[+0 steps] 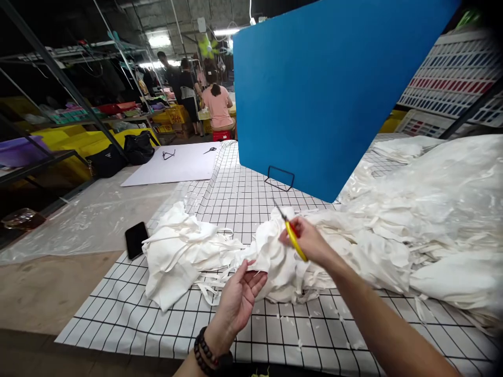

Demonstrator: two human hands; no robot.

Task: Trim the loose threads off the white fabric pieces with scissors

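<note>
My right hand [308, 240] grips a pair of scissors [294, 241] with yellow and red handles, its dark blades pointing up and away over the cloth. Palm up, my left hand [241, 293] holds the edge of a white cloth piece [271, 246] between thumb and curled fingers. A crumpled heap of similar white cloth [176, 256] with thin straps lies to the left. More white pieces [365, 256] are piled to the right, past my right hand. Small white scraps lie on the checked tablecloth [275, 324] below my hands.
A large blue board [314, 94] stands across the table in a black wire stand [281, 179]. A black phone [136, 240] lies at left. Glasses and dark scissors [210, 150] rest on a white sheet [176, 167]. Clear plastic [451, 178] covers cloth at right. Several people are further back.
</note>
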